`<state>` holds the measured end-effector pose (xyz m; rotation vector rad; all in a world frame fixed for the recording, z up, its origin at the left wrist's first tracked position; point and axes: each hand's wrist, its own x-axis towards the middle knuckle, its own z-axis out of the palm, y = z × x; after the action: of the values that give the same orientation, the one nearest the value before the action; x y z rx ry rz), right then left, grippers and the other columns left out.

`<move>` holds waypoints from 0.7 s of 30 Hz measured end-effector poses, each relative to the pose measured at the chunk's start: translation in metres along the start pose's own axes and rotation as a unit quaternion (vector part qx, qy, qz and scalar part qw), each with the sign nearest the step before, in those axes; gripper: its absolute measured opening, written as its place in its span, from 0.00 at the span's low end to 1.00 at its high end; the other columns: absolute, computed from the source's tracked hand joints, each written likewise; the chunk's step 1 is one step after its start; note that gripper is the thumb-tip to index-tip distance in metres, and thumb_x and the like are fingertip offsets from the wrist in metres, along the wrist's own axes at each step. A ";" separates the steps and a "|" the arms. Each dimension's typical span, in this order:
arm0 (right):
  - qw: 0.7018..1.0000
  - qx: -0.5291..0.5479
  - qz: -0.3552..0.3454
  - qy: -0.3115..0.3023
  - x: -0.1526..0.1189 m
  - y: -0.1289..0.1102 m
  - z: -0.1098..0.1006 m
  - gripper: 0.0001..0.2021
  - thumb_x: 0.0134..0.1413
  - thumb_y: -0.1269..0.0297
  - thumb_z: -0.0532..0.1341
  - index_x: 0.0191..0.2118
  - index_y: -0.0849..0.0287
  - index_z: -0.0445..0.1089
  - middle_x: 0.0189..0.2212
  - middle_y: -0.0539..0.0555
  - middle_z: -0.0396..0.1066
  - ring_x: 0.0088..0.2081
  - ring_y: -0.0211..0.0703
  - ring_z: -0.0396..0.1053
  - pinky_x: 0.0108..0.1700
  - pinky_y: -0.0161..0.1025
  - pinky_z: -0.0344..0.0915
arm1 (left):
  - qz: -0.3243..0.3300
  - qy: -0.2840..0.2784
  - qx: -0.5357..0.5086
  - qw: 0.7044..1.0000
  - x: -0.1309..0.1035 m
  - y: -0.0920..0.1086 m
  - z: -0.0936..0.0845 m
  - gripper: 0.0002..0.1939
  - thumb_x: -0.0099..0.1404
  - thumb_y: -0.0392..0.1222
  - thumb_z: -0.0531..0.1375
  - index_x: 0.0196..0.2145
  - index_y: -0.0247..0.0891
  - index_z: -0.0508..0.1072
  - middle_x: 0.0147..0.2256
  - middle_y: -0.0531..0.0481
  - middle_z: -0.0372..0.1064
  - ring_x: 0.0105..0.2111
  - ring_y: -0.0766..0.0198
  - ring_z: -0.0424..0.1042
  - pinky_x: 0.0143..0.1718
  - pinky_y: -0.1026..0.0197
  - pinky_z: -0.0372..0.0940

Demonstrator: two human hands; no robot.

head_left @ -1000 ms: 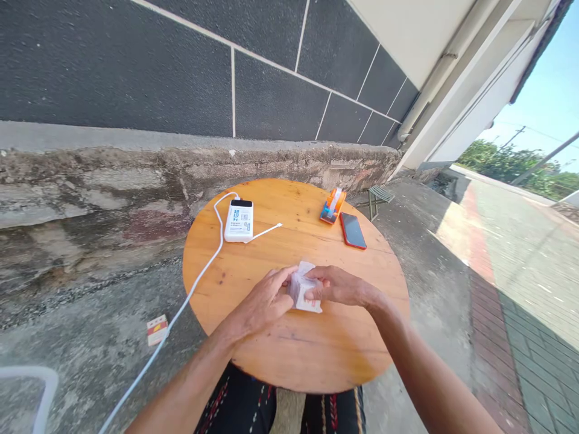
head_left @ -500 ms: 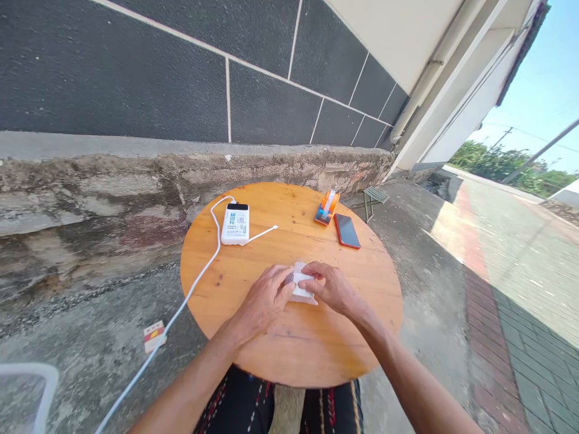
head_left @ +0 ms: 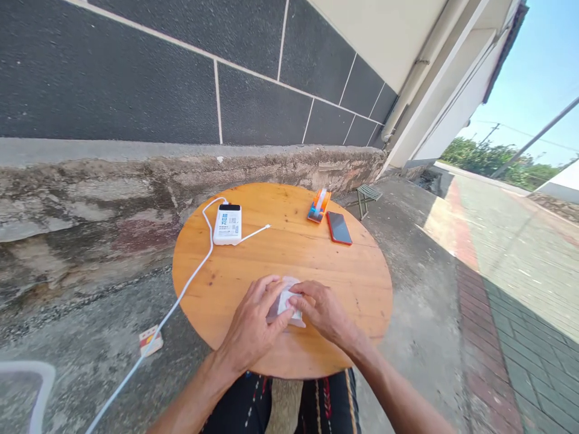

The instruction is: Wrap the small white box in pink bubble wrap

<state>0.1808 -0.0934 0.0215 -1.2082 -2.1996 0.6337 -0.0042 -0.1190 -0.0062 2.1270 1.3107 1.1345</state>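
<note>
A small white packet in translucent wrapping (head_left: 288, 299) lies on the round wooden table (head_left: 353, 283), near its front edge. From the left, my left hand (head_left: 257, 316) holds the packet with its thumb on the near side and its fingers along the top left. My right hand (head_left: 322, 306) grips the right side, thumb and fingers bent onto its upper surface. Both hands cover parts of the packet, so what is inside cannot be made out.
On the table stand a white power bank (head_left: 227, 225) with white cables, an orange tape dispenser (head_left: 319, 205) and a red-edged phone (head_left: 339, 228). One cable (head_left: 181, 295) runs off the left edge. A folding stool (head_left: 367, 193) and a small carton (head_left: 151, 341) are on the ground.
Both hands and the packet have come closer to me and slightly left on the table. My left hand now reaches further over the packet. The whole view has shifted a little.
</note>
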 end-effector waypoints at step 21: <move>0.948 0.171 0.047 -0.265 0.032 0.025 -0.027 0.22 0.63 0.53 0.50 0.22 0.61 0.62 0.18 0.45 0.57 0.22 0.31 0.54 0.27 0.31 0.53 | 0.160 0.050 0.036 0.985 -0.011 0.011 -0.002 0.15 0.60 0.30 0.59 0.45 0.37 0.66 0.43 0.43 0.67 0.46 0.57 0.64 0.47 0.55 0.64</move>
<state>0.1994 -0.0495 0.0332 -1.0440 -2.3131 1.4556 -0.0023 -0.1341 -0.0026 2.4243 1.0899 1.3541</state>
